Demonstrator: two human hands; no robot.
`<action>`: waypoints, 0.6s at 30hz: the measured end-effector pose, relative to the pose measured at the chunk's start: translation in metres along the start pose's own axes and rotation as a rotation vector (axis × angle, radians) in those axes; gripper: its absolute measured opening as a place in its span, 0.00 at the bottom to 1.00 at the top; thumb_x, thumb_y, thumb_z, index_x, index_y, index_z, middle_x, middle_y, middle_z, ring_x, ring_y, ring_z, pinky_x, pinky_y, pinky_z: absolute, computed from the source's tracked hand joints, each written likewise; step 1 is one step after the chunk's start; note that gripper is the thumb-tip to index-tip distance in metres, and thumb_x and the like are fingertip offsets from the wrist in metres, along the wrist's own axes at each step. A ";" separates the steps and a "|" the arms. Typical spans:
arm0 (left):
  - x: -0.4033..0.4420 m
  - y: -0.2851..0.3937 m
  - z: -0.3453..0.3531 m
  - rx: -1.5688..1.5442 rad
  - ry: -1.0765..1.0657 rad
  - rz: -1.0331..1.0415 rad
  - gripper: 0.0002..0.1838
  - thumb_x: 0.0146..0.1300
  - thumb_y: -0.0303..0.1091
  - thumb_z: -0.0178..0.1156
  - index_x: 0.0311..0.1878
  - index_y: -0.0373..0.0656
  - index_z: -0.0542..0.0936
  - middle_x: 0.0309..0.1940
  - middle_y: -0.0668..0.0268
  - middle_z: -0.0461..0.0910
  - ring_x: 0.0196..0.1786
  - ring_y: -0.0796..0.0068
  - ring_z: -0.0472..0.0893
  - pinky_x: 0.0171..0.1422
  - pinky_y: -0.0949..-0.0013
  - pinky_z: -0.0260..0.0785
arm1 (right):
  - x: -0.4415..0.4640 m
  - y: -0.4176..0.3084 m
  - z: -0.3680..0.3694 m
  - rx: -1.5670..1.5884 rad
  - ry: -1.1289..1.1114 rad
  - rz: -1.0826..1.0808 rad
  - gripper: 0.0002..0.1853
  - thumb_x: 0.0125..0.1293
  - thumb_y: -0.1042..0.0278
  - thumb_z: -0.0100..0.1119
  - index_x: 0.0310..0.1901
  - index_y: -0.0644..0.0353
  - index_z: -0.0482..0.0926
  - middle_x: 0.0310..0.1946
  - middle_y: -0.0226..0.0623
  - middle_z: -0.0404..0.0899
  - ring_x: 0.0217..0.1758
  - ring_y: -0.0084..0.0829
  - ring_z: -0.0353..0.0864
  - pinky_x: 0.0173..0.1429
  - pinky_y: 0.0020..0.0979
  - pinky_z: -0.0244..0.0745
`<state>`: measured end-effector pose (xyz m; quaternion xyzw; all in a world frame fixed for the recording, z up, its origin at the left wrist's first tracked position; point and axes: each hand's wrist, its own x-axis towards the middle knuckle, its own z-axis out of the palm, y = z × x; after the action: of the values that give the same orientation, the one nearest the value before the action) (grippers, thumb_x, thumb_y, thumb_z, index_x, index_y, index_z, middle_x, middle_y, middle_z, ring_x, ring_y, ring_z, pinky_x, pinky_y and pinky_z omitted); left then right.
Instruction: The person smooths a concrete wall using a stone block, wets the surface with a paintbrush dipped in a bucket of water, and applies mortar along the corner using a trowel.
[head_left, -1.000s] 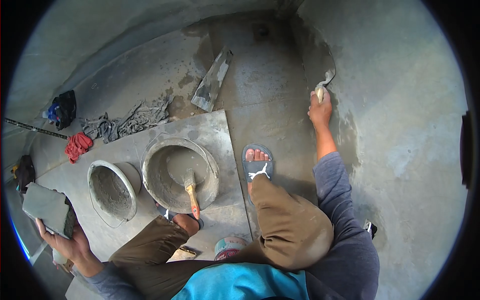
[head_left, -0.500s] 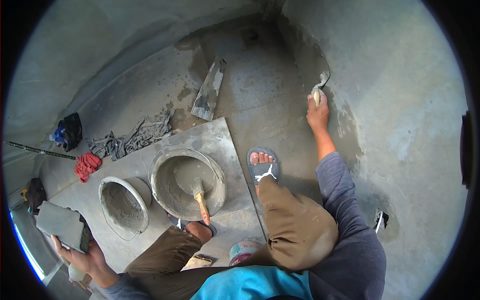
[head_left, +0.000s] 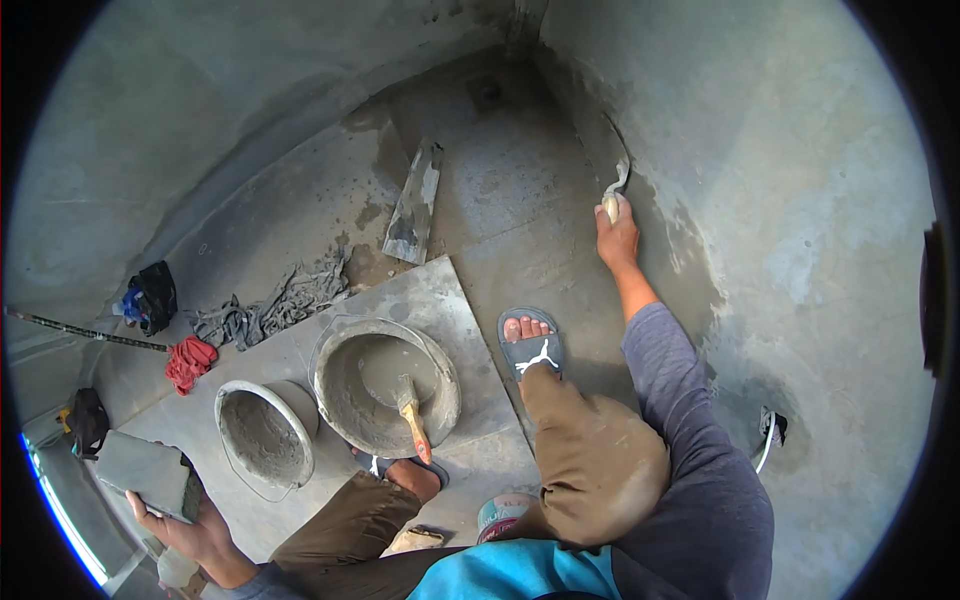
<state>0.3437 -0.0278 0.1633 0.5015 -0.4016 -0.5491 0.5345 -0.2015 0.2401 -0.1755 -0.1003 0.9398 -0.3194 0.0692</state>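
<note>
My right hand (head_left: 617, 236) is closed round the pale handle of a trowel (head_left: 620, 178). Its thin blade, seen nearly edge-on, lies along the foot of the right wall, where the cement is wet and darker. At lower left my left hand (head_left: 190, 530) grips a grey rectangular block (head_left: 150, 474) with a flat top and a rough side edge. What the block is made of I cannot tell. Between my hands stands a wide bucket (head_left: 449, 352) of grey slurry. A paintbrush (head_left: 413, 425) leans inside it, its orange handle over the rim.
A smaller cement-coated bucket (head_left: 308, 436) stands left of the wide one, by a board (head_left: 447, 290) on the floor. Beyond lie a metal strip (head_left: 413, 208), a grey rag (head_left: 275, 308), a red cloth (head_left: 188, 364) and a black bag (head_left: 155, 298). A cable (head_left: 766, 445) sticks out of the right wall.
The view has tilted, so the buckets and floor items sit lower in the picture. My right hand and trowel appear slightly further left and lower. Both hands keep their holds.
</note>
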 end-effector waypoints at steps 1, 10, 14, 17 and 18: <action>-0.001 0.001 0.000 0.007 0.052 0.004 0.28 0.71 0.51 0.50 0.66 0.40 0.69 0.56 0.56 0.78 0.57 0.62 0.79 0.61 0.61 0.74 | -0.010 0.009 -0.005 0.035 0.032 -0.022 0.27 0.67 0.52 0.58 0.64 0.54 0.69 0.50 0.53 0.81 0.56 0.56 0.79 0.58 0.47 0.73; -0.015 0.009 0.001 -0.005 0.036 -0.002 0.29 0.72 0.51 0.49 0.67 0.40 0.68 0.56 0.54 0.78 0.57 0.62 0.79 0.61 0.62 0.74 | -0.082 0.046 -0.036 0.068 0.130 0.001 0.25 0.68 0.53 0.57 0.62 0.58 0.71 0.49 0.52 0.82 0.54 0.55 0.80 0.56 0.46 0.73; -0.026 0.011 0.013 0.000 -0.008 -0.031 0.30 0.72 0.52 0.47 0.69 0.42 0.65 0.58 0.53 0.75 0.58 0.63 0.77 0.65 0.60 0.70 | -0.048 0.033 -0.031 0.072 -0.054 -0.040 0.26 0.68 0.52 0.57 0.62 0.58 0.71 0.48 0.56 0.81 0.54 0.58 0.77 0.56 0.47 0.72; -0.028 0.015 0.004 -0.023 -0.056 -0.034 0.30 0.71 0.53 0.48 0.69 0.43 0.65 0.58 0.54 0.75 0.57 0.63 0.78 0.64 0.61 0.70 | -0.029 0.043 -0.029 0.060 -0.045 -0.035 0.26 0.68 0.51 0.58 0.62 0.58 0.72 0.49 0.55 0.81 0.55 0.57 0.78 0.56 0.47 0.72; -0.028 0.018 0.002 -0.023 -0.064 -0.024 0.30 0.71 0.53 0.48 0.69 0.43 0.65 0.58 0.54 0.75 0.57 0.63 0.78 0.64 0.61 0.70 | -0.034 0.048 -0.034 0.159 -0.058 0.038 0.26 0.68 0.51 0.58 0.61 0.57 0.73 0.49 0.55 0.81 0.55 0.57 0.78 0.57 0.46 0.72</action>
<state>0.3433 -0.0025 0.1846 0.4823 -0.4059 -0.5758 0.5206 -0.1816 0.3049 -0.1762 -0.0859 0.9108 -0.3884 0.1102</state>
